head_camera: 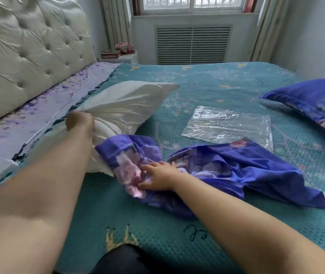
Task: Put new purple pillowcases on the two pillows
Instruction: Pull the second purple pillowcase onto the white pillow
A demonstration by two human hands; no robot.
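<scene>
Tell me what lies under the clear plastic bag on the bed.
Through the clear plastic bag only the teal bedspread shows. Its near right corner lies on the loose purple pillowcase.

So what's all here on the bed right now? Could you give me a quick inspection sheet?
Surface: teal bedspread over the bed.
Job's things: bare white pillow; loose purple pillowcase; covered pillow at far right.
Clutter: empty clear plastic bag.
Hands: left hand grips the white pillow; right hand rests on the pillowcase, fingers spread.
Cables: white cord along the headboard side.
Surroundings: tufted headboard, window, radiator grille, curtains.
</scene>
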